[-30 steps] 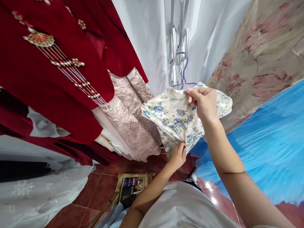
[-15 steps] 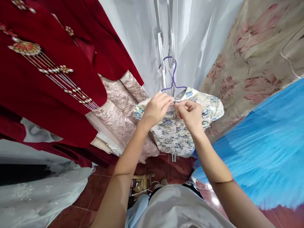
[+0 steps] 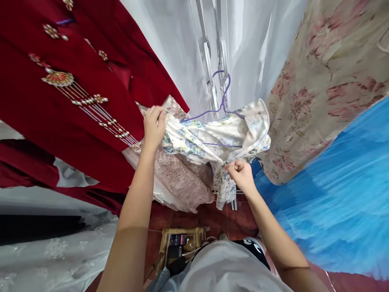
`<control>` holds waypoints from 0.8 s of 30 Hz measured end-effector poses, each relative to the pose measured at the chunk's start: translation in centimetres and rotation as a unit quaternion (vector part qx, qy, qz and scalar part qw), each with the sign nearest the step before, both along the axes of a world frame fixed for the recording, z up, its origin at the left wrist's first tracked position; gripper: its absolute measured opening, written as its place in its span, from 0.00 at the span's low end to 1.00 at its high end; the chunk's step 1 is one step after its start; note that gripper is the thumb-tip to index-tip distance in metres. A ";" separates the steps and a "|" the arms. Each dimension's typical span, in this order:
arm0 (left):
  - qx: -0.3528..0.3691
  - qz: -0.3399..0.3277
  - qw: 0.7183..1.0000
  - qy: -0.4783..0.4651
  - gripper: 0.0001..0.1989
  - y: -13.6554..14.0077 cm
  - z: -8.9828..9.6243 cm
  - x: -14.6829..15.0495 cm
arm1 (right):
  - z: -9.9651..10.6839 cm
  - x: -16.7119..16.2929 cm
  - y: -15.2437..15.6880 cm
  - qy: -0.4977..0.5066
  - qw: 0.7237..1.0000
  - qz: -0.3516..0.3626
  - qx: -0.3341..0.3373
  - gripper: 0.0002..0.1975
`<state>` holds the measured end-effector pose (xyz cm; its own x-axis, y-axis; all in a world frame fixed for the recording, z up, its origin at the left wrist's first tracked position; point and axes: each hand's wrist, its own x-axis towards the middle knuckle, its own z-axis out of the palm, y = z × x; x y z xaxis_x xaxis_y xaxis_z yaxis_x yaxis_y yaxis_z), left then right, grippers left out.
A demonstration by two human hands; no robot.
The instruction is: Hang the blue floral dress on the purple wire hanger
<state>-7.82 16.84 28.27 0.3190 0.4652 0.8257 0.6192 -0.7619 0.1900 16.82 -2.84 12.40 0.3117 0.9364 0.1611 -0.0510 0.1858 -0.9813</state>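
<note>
A cream blouse with a blue floral print (image 3: 194, 140) hangs from a purple wire hanger (image 3: 225, 97), pulled wide at the neck so its pale inside shows. My left hand (image 3: 154, 125) is closed on the blouse's left shoulder edge and draws it outward. With thumb and fingers, my right hand (image 3: 240, 174) pinches the front of the blouse at the low point of the neckline. A tiny fastener or pull may be at those fingertips, too small to make out. The blouse's lower part hangs bunched below.
Red velvet garments with beaded tassels (image 3: 60, 79) hang at left, beside a pink brocade garment (image 3: 182, 182). Blue tulle (image 3: 319, 194) and a beige floral cloth (image 3: 300, 105) are at right. Below, a small wooden stool (image 3: 165, 239) bears a phone (image 3: 178, 239).
My hands were together at the blouse's neckline. My left hand has moved out to the left shoulder, while my right hand has pulled the front down and toward me, opening the neck.
</note>
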 end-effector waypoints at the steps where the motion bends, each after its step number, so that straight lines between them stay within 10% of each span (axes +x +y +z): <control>1: -0.016 0.011 1.000 0.000 0.19 0.6 -1.2 -1.4 | -0.5 -0.2 -0.3 0.002 1.000 0.011 -0.006 0.12; 9: -0.122 0.058 0.982 -0.128 0.18 -5.3 -12.3 -1.2 | -3.7 1.8 -0.6 -0.131 0.985 0.072 -0.084 0.12; 15: -0.279 -0.125 0.952 -0.030 0.14 -12.9 -13.7 7.1 | -2.6 4.0 -0.6 -0.230 0.960 0.159 -0.017 0.23; 20: -0.463 -0.273 0.841 0.056 0.14 -14.4 -11.9 12.4 | -0.9 3.9 -1.5 -0.130 0.945 0.301 -0.002 0.17; 24: -0.654 -0.372 0.653 0.086 0.25 -14.6 -12.7 11.6 | 1.5 8.4 -5.3 -0.208 0.938 0.276 0.009 0.17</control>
<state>3.81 2.23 15.59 0.8947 0.3989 -0.2008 0.2679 -0.1197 0.9560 25.19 -8.18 13.86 -0.3128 0.9328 0.1789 0.2426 0.2606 -0.9345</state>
